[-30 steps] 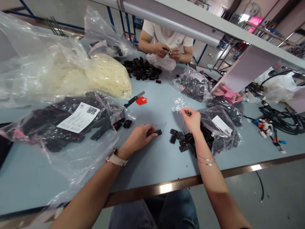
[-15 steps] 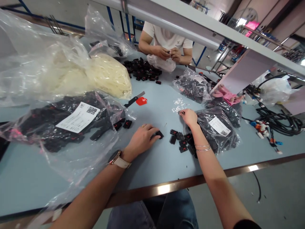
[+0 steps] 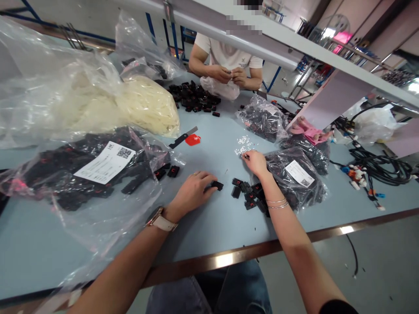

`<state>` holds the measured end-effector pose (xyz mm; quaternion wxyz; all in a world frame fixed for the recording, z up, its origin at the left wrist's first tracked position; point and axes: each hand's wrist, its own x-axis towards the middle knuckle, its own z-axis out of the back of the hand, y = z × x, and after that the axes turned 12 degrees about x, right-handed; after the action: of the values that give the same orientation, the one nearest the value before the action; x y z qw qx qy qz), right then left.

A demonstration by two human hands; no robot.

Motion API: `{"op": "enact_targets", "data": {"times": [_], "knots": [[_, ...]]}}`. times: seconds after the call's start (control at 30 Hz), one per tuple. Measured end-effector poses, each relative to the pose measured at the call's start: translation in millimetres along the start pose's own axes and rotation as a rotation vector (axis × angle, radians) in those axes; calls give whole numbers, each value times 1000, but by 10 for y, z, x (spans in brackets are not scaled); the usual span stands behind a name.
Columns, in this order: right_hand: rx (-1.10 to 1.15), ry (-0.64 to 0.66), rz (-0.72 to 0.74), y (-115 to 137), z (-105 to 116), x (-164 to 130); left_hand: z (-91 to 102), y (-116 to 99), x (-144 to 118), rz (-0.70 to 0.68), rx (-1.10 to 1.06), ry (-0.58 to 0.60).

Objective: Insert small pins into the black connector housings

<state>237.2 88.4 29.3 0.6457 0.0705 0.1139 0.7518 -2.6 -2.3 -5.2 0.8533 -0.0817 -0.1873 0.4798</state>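
The pile of small white pieces [image 3: 242, 145] looks easiest to upset: a brush from the right hand [image 3: 257, 162] at its near edge could scatter the light bits or mix them with the loose black blocks [image 3: 250, 195] nearer the person. That hand's fingers are bunched narrow; whether they pinch anything, I cannot tell. Left of and nearer than the pile, the left hand [image 3: 195, 189] holds a black block [image 3: 218, 186] between thumb and fingertips – the grip covers only part of it, so it might twist or slip under a push. The knife [image 3: 179, 139], left of the pile, lies with its blade bare and could nick a hand passing that way.

Counts: 1 block in the left hand; 1 knife, with 1 red piece [image 3: 193, 139] beside it; right of the pile, 3 bags of dark parts – a near bag [image 3: 288, 187], a far bag [image 3: 262, 120] and a middle bag [image 3: 307, 149] under pink gloves [image 3: 310, 132]. The loose blocks overlap, perhaps 8 or more; the white pieces are too small to count.
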Motion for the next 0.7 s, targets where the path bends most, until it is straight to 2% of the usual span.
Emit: {"op": "enact_targets", "data": {"times": [0.2, 0.37, 0.5, 0.6, 0.63, 0.7], "knots": [[-43, 47, 14, 84, -34, 11, 12, -15, 5, 0, 4, 6], [-13, 29, -17, 106, -65, 71, -28, -38, -8, 14, -31, 7], [63, -26, 1, 183, 33, 38, -50, -29, -11, 60, -58, -37], [394, -139, 69, 364, 74, -133, -44, -2, -4, 130, -84, -77], [551, -136, 95, 450, 56, -216, -43, 12, -1, 161, -93, -95], [891, -51, 86, 642, -33, -397, -41, 47, 6, 223, -107, -125]]}}
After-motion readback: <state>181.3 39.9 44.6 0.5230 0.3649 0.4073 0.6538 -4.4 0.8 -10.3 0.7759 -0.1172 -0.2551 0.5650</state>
